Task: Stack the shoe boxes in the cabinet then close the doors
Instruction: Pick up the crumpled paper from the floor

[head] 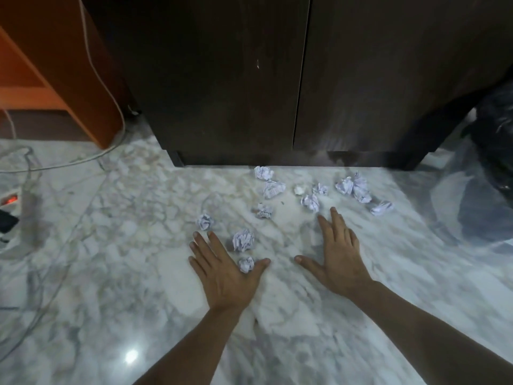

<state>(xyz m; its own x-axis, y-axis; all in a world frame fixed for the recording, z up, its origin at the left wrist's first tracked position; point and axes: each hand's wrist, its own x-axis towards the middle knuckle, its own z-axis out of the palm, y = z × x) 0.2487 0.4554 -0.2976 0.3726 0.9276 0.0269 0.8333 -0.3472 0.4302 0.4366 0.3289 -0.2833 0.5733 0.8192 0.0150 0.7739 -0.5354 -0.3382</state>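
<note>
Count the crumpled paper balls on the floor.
12 paper balls: nine scattered before the cabinet (), three by the left hand (). Hands may hide more.

Twelve crumpled paper balls (243,240), scattered from the centre toward 2 o'clock. Two closed cabinet doors (222,79) at 12 o'clock. Two hands flat on the floor: left hand (224,270) at 6 o'clock, right hand (340,257) at 4 o'clock. One black bag (497,140) at 3 o'clock. One orange shelf unit (55,65) at 10 o'clock.
</note>
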